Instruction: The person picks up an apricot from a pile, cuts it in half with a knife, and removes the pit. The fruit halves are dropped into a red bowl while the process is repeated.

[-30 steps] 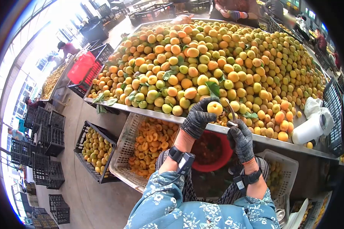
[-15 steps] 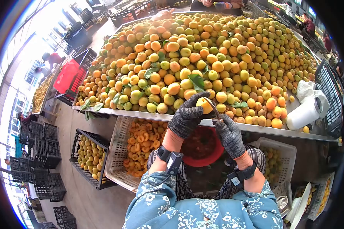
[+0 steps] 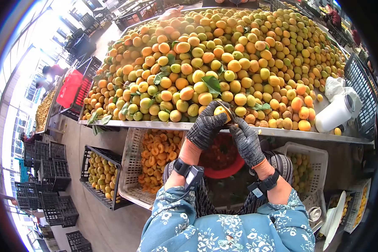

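Note:
In my gloved left hand (image 3: 206,130) sits a yellow apricot (image 3: 219,111), held between fingers and thumb just over the front edge of the table. My gloved right hand (image 3: 247,143) is closed around a small knife (image 3: 229,112), whose curved blade lies against the apricot's right side. Fingers hide part of both fruit and knife. Behind the hands rises a big heap of whole apricots (image 3: 189,69) with some green leaves. Below them a red basin (image 3: 224,172) with dark, wet-looking contents stands between my knees.
Left of my legs, a white crate (image 3: 128,170) holds halved apricots (image 3: 153,157); beside it, a black crate (image 3: 118,178) holds whole ones. Another pale crate (image 3: 323,164) stands right. A white jar (image 3: 334,117) lies on the table's right end. Other people are partly visible beyond.
The knife has shifted round the apricot, its blade now nearer the top right. My right hand has come closer to the left. The whole view has tilted slightly.

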Demonstrator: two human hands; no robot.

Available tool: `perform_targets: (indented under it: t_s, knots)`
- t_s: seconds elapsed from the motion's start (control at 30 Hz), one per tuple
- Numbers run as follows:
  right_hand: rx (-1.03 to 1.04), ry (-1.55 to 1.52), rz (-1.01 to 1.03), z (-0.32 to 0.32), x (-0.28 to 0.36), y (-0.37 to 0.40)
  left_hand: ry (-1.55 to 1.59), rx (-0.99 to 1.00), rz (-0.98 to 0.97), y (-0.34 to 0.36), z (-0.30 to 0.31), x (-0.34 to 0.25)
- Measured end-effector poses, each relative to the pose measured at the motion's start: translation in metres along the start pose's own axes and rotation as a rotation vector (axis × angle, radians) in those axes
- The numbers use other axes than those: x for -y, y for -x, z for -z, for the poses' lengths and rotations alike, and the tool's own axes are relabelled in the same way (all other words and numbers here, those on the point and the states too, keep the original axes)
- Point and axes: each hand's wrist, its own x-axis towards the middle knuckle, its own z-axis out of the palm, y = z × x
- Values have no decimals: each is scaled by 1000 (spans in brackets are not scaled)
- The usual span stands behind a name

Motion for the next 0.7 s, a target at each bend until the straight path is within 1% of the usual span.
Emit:
perform_targets:
  t_s: [0.07, 0.17, 0.27, 0.3, 0.33, 0.37, 0.4, 0.47, 0.5, 0.57, 0.6, 0.63, 0.67, 0.7]
  knots:
    - [22, -18, -14, -1, -4, 4, -5, -17, -15, 3, 3, -3]
    - [75, -77, -50, -2, -9, 8, 115, 34, -44, 4, 6, -4]
    - [79, -102, -42, -6, -12, 7, 145, 33, -12, 8, -5, -8]
    - [78, -104, -42, -5, -11, 6, 162, 68, -18, 9, -11, -4]
    - [34, -30, 8, -5, -12, 6, 159, 69, -14, 8, -14, -1]
    - [-8, 44, 55, -4, -12, 6, 131, 10, 20, 8, -17, 2]
    - [-8, 44, 51, -4, -11, 6, 104, -51, 54, 8, -18, 5]
    - [39, -163, -156, 1, -8, 3, 138, -13, 73, 7, -19, 8]
    - [55, -224, -161, 1, -10, 2, 148, -21, 48, 3, -19, 11]
    - [37, -190, -133, 0, -11, 5, 145, -60, -34, 0, -20, 18]
    - [27, -161, -102, -1, -14, 7, 147, -54, -30, -2, -19, 17]
    - [64, -147, -173, -4, -25, 8, 236, -40, 7, -2, -17, 14]
    - [62, -147, -175, -5, -30, 9, 323, -29, 42, -1, -14, 12]
    - [34, -70, -118, -6, -27, 7, 370, -25, 108, 1, -20, 8]
